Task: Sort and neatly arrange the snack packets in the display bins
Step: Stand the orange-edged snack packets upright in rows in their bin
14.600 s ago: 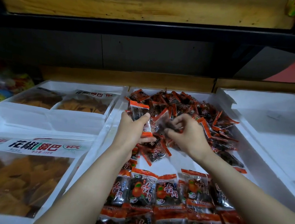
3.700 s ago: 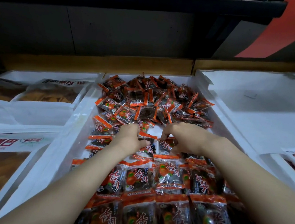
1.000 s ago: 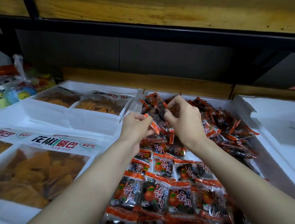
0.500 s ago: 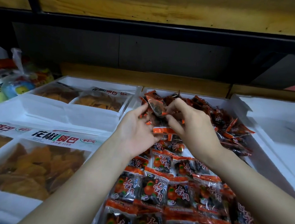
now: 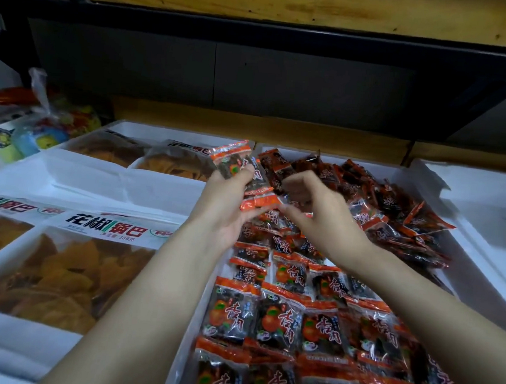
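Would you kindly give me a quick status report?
Left hand holds a few packets over the bin. Right hand at their lower edge, grip unclear. Loose pile behind, neat rows in front.

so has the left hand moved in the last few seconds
Yes. The left hand has lifted off the rows toward the bin's far rim, now holding packets.

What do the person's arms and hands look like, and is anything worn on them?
The left hand and right hand wear no gloves, rings, watch or bracelet. The left forearm and right forearm are bare, with no sleeve in view.
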`<action>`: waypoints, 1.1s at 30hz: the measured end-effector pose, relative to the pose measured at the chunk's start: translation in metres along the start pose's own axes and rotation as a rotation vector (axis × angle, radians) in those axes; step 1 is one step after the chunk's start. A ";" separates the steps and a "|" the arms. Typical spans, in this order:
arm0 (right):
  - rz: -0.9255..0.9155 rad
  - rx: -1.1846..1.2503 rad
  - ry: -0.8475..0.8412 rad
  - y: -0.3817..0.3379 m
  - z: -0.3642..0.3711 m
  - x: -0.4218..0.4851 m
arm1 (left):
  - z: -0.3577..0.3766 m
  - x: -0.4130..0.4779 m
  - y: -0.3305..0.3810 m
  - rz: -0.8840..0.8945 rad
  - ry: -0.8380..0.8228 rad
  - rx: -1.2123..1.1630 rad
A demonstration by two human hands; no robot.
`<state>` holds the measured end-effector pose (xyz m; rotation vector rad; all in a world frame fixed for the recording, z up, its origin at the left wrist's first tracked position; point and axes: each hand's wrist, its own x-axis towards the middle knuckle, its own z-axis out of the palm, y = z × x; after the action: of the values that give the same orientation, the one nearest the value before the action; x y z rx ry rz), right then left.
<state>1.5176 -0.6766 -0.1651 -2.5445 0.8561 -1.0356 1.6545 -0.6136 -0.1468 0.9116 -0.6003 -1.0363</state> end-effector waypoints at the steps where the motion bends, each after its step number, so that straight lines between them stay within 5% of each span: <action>1: 0.039 -0.019 -0.098 0.007 0.007 0.005 | -0.002 0.001 0.001 0.018 0.020 0.002; 5: 0.094 -0.062 -0.446 0.036 0.040 0.024 | -0.007 0.003 0.004 0.031 0.069 -0.012; 11: 0.140 -0.162 -0.560 0.052 0.050 0.039 | -0.007 0.008 0.000 -0.013 0.070 0.036; 20: -0.014 -0.525 -0.407 0.045 0.044 0.039 | -0.008 0.010 -0.002 -0.058 0.078 0.046; 28: 0.176 0.116 0.191 0.029 0.014 0.036 | -0.007 0.012 -0.015 -0.130 0.081 0.180; 33: 0.012 0.078 0.035 -0.010 0.002 0.012 | -0.001 0.007 -0.017 -0.140 0.041 0.150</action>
<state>1.5300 -0.6761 -0.1559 -2.4611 0.8224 -1.0914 1.6508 -0.6232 -0.1620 1.1162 -0.5922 -1.1056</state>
